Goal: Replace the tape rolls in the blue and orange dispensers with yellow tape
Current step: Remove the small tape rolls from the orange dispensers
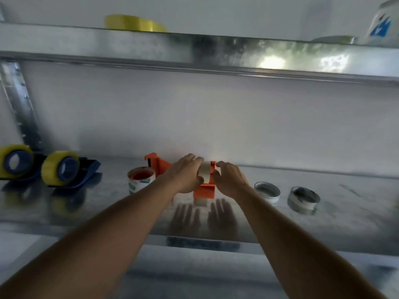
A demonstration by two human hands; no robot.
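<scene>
Shelf: a shiny metal lower shelf (pixel 323 229) carries everything in reach; its surface mirrors both hands.
Left hand: the left hand (pixel 186 176) reaches in from the near left and curls over the left side of a pale beige tape roll (pixel 205 174), fingers on top, thumb below.
Right hand: the right hand (pixel 230 179) comes from the near right and grips the right side of the same roll, fingers bent round it.
Orange dispenser: the orange plastic tape dispenser (pixel 206 189) stands between the hands, mid-shelf, with the pale roll seated in it.
Second orange dispenser: a second orange dispenser (pixel 157 164) stands just left of it, holding a white printed tape roll (pixel 140 180); the frame is blurred here.
Loose rolls: two grey-white tape rolls (pixel 267 192) (pixel 303 199) lie flat to the right, apart from each other.
Blue dispensers: two blue plastic dispensers (pixel 86 175) (pixel 13 162) at far left each carry yellow tape.
Upper shelf: a metal upper shelf (pixel 129 43) holds spare yellow tape rolls (pixel 133 23), far and left of centre.
</scene>
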